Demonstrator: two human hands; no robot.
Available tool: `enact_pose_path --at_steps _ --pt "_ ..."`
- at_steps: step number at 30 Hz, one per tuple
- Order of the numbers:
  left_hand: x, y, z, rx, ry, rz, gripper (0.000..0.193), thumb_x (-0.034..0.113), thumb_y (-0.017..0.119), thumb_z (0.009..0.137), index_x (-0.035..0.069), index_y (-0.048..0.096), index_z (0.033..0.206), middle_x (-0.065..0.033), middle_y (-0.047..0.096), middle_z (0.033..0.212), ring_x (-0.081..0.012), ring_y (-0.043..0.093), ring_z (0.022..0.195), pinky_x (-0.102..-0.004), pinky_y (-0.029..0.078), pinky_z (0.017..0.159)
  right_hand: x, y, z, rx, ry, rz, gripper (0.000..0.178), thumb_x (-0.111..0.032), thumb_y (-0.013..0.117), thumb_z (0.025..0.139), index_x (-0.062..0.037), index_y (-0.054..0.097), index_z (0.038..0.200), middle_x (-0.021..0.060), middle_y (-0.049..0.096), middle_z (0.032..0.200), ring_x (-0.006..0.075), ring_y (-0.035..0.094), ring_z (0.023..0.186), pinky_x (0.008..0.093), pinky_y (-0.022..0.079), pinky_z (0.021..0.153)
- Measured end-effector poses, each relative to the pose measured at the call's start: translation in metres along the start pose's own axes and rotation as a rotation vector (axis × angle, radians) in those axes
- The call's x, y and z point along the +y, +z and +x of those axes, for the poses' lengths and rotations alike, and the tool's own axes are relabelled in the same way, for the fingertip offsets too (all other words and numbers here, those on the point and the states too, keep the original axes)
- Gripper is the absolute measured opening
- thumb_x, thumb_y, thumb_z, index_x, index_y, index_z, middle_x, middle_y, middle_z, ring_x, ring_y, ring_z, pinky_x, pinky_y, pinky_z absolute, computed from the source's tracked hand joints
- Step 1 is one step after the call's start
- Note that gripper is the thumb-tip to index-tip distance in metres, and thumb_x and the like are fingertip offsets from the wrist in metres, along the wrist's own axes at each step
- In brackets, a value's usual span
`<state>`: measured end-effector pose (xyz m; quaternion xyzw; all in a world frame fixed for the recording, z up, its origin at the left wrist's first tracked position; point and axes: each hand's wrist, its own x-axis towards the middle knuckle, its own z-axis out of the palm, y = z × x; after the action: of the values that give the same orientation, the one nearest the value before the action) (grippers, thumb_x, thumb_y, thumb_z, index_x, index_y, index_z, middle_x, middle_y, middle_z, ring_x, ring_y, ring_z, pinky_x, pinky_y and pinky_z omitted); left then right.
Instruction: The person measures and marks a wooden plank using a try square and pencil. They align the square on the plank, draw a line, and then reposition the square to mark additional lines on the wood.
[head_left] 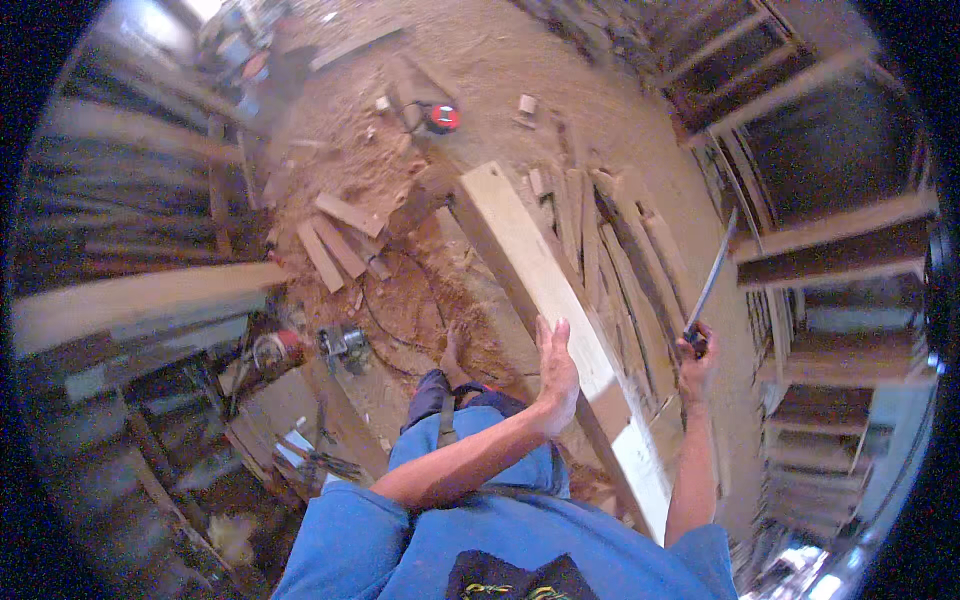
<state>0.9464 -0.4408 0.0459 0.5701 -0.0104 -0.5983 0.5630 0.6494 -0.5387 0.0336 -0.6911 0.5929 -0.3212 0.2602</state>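
Observation:
A long pale wooden beam [545, 265] runs slantwise in front of me, its near end beside my body. A darker recess [608, 408] interrupts its light upper face near my side. My left hand [558, 378] lies along the beam's left edge, fingers stretched out and together, gripping nothing. Off to the beam's right, my right hand [698, 355] is closed round the dark handle of a long, narrow metal-bladed tool [716, 265]. The blade points up and away, apart from the beam; its exact kind is unclear.
Several long timber strips [610, 260] lie right of the beam. Short wood offcuts [335, 240] rest in sawdust at left, near a power tool [342, 342] and a cable. Farther off sits a red-and-black round object [444, 118]. Wooden racks [835, 240] stand at right.

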Motion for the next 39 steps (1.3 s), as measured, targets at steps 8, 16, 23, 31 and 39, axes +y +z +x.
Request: enact_pose_path --at_steps 8,16,23,31,39 --pt "-0.030 0.010 -0.202 -1.120 0.549 0.529 0.088 0.016 0.075 0.087 0.002 0.025 0.158 -0.0230 0.035 0.157 -0.0378 0.034 0.146 -0.0443 0.024 0.123 -0.122 -0.105 -0.284 0.724 0.193 0.441 0.066 -0.044 0.078 0.089 0.0014 0.057 0.131 0.0142 0.065 0.126 0.0217 0.063 0.111 0.0333 0.054 0.092" --pt "-0.092 0.021 -0.317 -2.036 0.384 0.839 0.104 0.008 0.078 0.076 0.005 0.017 0.160 -0.0276 0.038 0.153 -0.0456 0.037 0.143 -0.0490 0.034 0.119 -0.245 -0.092 -0.462 1.222 0.449 0.545 0.065 -0.027 0.085 0.080 0.0003 0.057 0.132 0.0131 0.065 0.121 0.0248 0.066 0.106 0.0397 0.057 0.092" --pt "-0.110 0.020 -0.389 -2.266 0.228 1.028 0.096 0.000 0.072 0.078 0.005 0.020 0.159 -0.0266 0.043 0.146 -0.0442 0.043 0.138 -0.0471 0.041 0.113 -0.275 -0.088 -0.524 1.236 0.558 0.378 0.059 -0.025 0.093 0.076 -0.0039 0.063 0.122 0.0089 0.070 0.107 0.0196 0.069 0.095 0.0336 0.056 0.082" --pt "-0.145 0.056 -0.417 -1.881 0.385 1.565 0.047 0.005 0.068 0.086 0.000 0.059 0.132 -0.0217 0.070 0.111 -0.0313 0.070 0.104 -0.0386 0.053 0.094 -0.195 -0.159 -0.626 1.495 0.725 0.378 0.042 -0.040 0.057 0.104 -0.0001 0.068 0.110 0.0098 0.073 0.091 0.0099 0.051 0.052 0.0243 0.038 0.048" --pt "-0.253 0.138 -0.449 -1.653 0.390 1.880 0.024 0.012 0.070 0.089 0.001 0.070 0.110 -0.0146 0.065 0.097 -0.0274 0.065 0.089 -0.0365 0.050 0.079 0.142 -0.270 -0.745 1.788 0.687 1.160 0.047 -0.025 0.053 0.104 -0.0038 0.045 0.145 0.0143 0.066 0.123 0.0206 0.069 0.090 0.0290 0.055 0.064"
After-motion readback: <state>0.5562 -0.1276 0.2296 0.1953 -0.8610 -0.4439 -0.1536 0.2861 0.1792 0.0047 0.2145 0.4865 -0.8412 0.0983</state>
